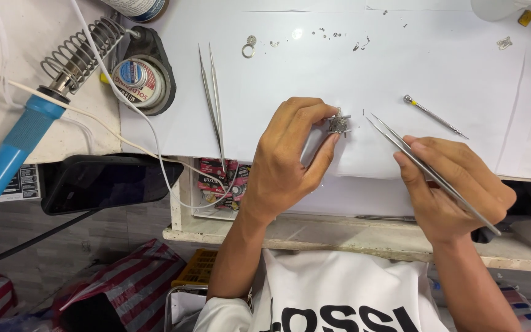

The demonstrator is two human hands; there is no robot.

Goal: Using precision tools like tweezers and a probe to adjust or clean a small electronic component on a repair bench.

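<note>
My left hand (290, 160) pinches a small metal mechanism (338, 124) between thumb and forefinger, held just above the white paper sheet (339, 67). My right hand (456, 187) grips a pair of steel tweezers (401, 144). Their tips point up and left, a short way to the right of the mechanism and not touching it. A thin metal screwdriver (434, 117) lies on the paper beyond my right hand.
A second pair of tweezers (213, 101) lies left of my left hand. Tiny metal parts and a small ring (250, 48) are scattered at the paper's far edge. A blue-handled soldering iron (29, 132) rests in its coil stand with a round tin (136, 80). A dark phone (102, 181) lies at the bench edge.
</note>
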